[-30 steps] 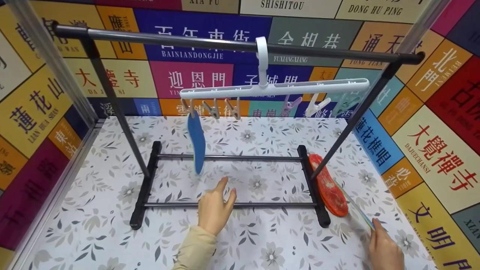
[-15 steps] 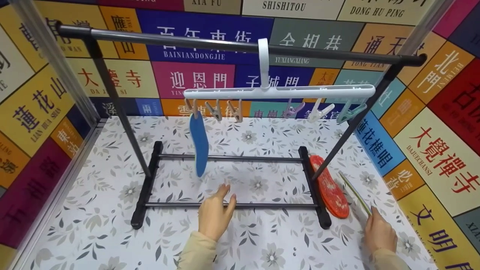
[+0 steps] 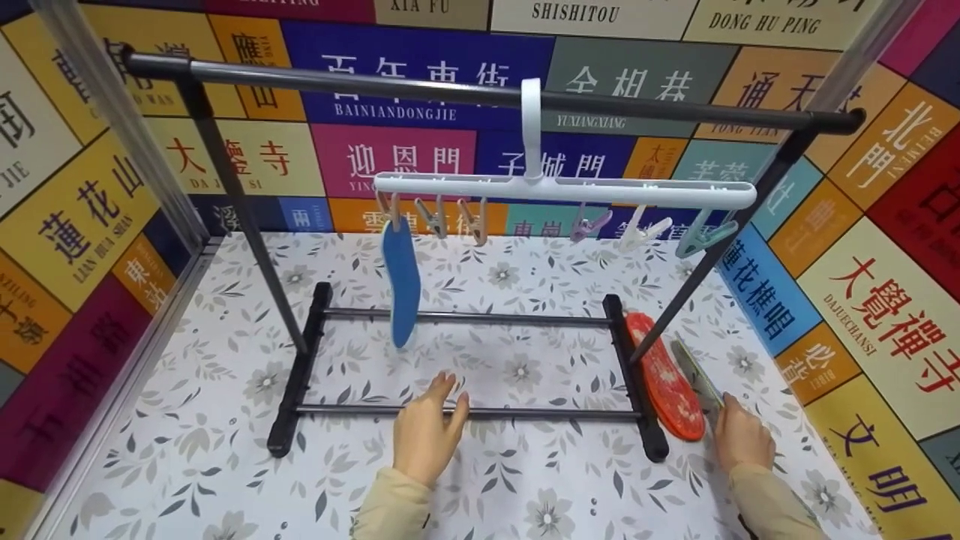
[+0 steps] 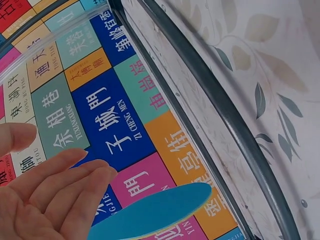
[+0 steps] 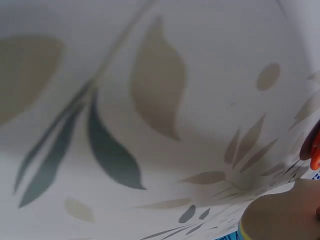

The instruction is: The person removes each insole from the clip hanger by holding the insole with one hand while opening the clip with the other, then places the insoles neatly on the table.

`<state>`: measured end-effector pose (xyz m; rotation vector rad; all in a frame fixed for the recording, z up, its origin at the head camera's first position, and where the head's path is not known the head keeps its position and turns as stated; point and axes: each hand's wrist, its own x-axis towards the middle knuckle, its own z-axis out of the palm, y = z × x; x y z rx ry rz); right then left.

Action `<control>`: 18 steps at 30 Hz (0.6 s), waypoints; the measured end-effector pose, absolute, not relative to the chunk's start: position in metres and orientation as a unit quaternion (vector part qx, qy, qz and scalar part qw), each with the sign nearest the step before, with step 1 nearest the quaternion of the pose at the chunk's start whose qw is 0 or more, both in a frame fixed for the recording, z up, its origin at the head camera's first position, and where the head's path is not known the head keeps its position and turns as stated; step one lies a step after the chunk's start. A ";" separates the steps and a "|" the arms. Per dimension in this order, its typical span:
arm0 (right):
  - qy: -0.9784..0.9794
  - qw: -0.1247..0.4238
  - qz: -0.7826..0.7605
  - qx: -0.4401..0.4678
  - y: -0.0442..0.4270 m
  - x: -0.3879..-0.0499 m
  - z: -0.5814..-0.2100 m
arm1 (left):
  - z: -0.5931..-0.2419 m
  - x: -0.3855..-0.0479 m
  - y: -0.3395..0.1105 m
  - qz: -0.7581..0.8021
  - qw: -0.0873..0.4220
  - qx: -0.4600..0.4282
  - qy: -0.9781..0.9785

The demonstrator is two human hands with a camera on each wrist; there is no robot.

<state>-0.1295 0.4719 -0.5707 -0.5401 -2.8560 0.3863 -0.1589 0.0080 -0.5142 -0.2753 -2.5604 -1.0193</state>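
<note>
A blue insole (image 3: 403, 285) hangs from a clip at the left end of the white clip hanger (image 3: 577, 189). Below it my left hand (image 3: 429, 439) hovers over the rack's front lower bar, holding nothing; the left wrist view shows its fingers (image 4: 62, 187) loosely extended near the blue insole (image 4: 150, 215). Right of the rack, my right hand (image 3: 744, 436) pinches the near end of a thin insole (image 3: 697, 373), seen almost edge-on with a yellow-green rim. A red patterned insole (image 3: 667, 382) lies beside it, against the rack's right foot.
The black rack (image 3: 450, 88) stands on a floral-patterned cloth (image 3: 555, 480); the hanger hooks over its top bar. Several bare clips, including a purple clip (image 3: 591, 222) and a green clip (image 3: 703, 236), dangle from the hanger. A colourful lettered wall (image 3: 420, 75) surrounds the table.
My right hand has moved left and away from me, bringing its insole closer to the red one. The hanger has swivelled slightly, its right end lower in view. My left hand has barely moved.
</note>
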 end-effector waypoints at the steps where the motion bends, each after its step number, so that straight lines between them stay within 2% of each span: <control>1: -0.970 0.099 0.131 -0.182 0.472 -0.132 -0.571 | -0.514 -0.159 0.008 -0.363 0.182 -0.097 -0.909; 8: -0.974 0.057 0.134 -0.174 0.471 -0.150 -0.565 | -0.514 -0.159 0.006 -0.360 0.173 -0.094 -0.912; 18: -0.978 0.001 0.151 -0.143 0.477 -0.174 -0.562 | -0.514 -0.159 0.002 -0.360 0.189 -0.088 -0.909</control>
